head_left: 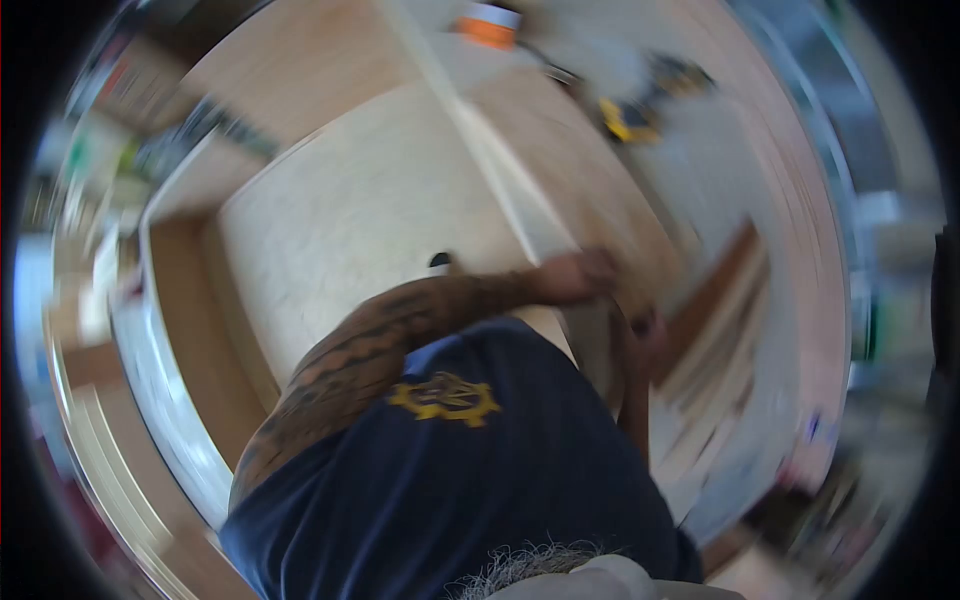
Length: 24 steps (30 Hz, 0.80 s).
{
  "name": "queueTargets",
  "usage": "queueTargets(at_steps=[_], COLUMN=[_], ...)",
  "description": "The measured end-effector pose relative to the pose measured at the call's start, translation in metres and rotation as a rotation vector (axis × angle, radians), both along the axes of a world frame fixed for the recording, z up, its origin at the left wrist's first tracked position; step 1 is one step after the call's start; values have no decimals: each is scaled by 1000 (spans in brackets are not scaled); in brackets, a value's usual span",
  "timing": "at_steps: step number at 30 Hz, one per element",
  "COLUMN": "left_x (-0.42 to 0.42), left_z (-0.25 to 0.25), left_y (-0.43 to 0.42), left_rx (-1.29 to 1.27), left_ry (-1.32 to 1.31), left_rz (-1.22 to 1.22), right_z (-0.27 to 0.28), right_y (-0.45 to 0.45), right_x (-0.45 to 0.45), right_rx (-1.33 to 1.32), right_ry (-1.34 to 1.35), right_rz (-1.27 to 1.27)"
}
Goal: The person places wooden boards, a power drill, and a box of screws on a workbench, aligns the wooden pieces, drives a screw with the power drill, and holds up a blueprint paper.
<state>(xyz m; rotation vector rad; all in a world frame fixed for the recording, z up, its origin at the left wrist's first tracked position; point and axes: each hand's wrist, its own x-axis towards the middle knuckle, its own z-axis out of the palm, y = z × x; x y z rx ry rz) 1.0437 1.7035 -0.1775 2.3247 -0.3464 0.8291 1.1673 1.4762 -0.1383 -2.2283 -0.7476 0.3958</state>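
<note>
My left hand (pixel 582 276) reaches across my body from the left, its fingers curled closed at the near end of a long pale wooden edge (pixel 495 170). Blur hides what, if anything, it grips. Close beside it, lower and to the right, my right hand (pixel 648 338) is smeared by motion and partly hidden, so its fingers do not show clearly. Under and beyond the left forearm lies a large light wooden panel (pixel 350 190). A browner wooden board (pixel 570 150) runs along the far side of the pale edge.
Several wood strips (pixel 725 310) lie right of my hands on the worktable (pixel 790 230). Farther back are a yellow-and-black power tool (pixel 630 120) and an orange-and-white container (pixel 489 25). An open wooden box-like piece (pixel 190 310) stands at left.
</note>
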Motion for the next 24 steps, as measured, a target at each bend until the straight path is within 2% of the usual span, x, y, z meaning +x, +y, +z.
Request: queueTargets(at_steps=[2, 3, 5, 7, 12, 14, 17, 24], left_x=[-3, -1, 2, 1, 5, 5, 5, 9], left_z=[6, 14, 23, 33, 41, 42, 44, 41], left_y=[1, 2, 0, -5, -9, -10, -11, -10], left_rx=[67, 140, 169, 179, 234, 240, 229, 199], left_ry=[-29, 5, 22, 65, 79, 88, 77, 69], left_rz=[30, 15, -33, 45, 70, 73, 80, 77], right_z=[-3, 10, -6, 6, 21, 2, -1, -7], right_y=[-1, 4, 2, 0, 2, 2, -3, 0], right_x=[-6, -8, -5, -7, -24, -29, -37, -39], right_rx=[121, 28, 150, 182, 318, 427, 361, 438], right_ry=[-92, 2, -6, 46, 151, -105, -178, -166], right_rz=[-35, -92, -91, -125, -166, -87, -81, -156])
